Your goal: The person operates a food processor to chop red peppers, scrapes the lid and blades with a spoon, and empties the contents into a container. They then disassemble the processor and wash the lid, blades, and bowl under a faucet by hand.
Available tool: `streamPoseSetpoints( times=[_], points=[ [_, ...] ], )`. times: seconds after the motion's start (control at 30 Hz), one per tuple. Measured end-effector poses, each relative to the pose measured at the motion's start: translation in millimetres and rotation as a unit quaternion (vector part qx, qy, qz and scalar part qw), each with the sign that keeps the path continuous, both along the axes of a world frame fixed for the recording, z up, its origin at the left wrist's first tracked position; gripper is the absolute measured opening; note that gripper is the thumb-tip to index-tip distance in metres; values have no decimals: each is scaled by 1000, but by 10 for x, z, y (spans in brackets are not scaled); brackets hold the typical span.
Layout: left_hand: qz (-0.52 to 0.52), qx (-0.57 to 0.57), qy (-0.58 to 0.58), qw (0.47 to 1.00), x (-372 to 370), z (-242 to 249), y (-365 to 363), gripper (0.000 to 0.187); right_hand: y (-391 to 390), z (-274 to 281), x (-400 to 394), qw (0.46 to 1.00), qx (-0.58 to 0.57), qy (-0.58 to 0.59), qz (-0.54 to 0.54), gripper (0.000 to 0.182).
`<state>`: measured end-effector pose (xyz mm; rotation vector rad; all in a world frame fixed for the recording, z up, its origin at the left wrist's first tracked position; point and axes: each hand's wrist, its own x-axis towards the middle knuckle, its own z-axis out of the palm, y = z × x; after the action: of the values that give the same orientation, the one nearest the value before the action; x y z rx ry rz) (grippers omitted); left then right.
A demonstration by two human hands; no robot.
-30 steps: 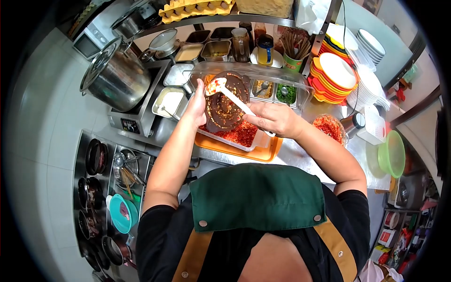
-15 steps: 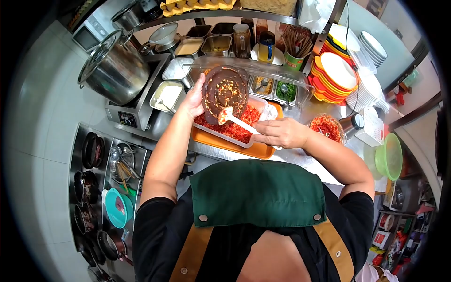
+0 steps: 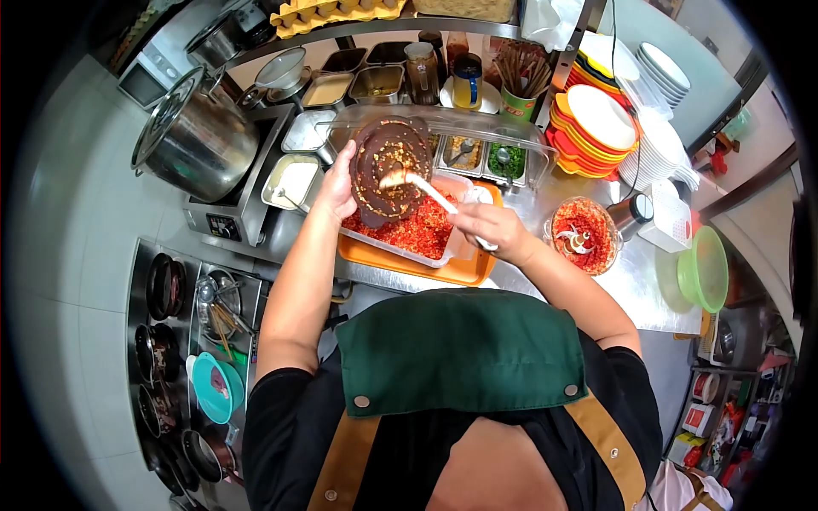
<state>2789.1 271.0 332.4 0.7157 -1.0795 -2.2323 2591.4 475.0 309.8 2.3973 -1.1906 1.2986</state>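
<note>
My left hand [image 3: 341, 184] grips the left edge of a dark brown round lid [image 3: 368, 175], tilted up and spotted with chopped red and yellow bits. My right hand [image 3: 492, 228] is closed around the handle of a white spatula [image 3: 437, 199]. The spatula's smeared head touches or lies just over the lid's face. Below them, a clear plastic tub [image 3: 428, 257] holds chopped red chili [image 3: 417, 236] and sits on an orange tray [image 3: 464, 274]. To the right is a clear bowl [image 3: 584, 236] with a blade and more chopped chili inside.
A clear cover [image 3: 358, 115] stretches over small metal food pans behind the tub. Stacked plates [image 3: 601, 115] and a green basin [image 3: 704, 271] are at the right. A large steel pot [image 3: 196, 136] stands at the left, with several pans [image 3: 162, 353] lower down.
The spatula head has moved up across the lid, from its lower edge toward the middle. My right forearm has shifted left and down, uncovering the bladed bowl. The view has shifted slightly.
</note>
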Motion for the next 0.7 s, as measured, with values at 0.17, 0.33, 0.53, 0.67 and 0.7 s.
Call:
streamPoseSetpoints(
  times=[0.17, 0.33, 0.53, 0.67, 0.7],
  points=[
    [10, -10, 6, 1000, 73, 16, 13, 50, 29, -56, -126, 999, 10, 25, -20, 37],
    [-4, -26, 20, 999, 101, 54, 58, 50, -112, 23, -117, 995, -39, -18, -87, 29],
    [25, -55, 33, 998, 144, 97, 66, 51, 10, -128, -36, 999, -10, -18, -45, 33],
    [15, -61, 30, 998, 146, 152, 89, 51, -140, -49, -176, 997, -4, 16, -74, 35],
    [16, -59, 20, 998, 141, 156, 84, 50, -131, -44, -169, 997, -5, 16, -75, 35]
  ],
)
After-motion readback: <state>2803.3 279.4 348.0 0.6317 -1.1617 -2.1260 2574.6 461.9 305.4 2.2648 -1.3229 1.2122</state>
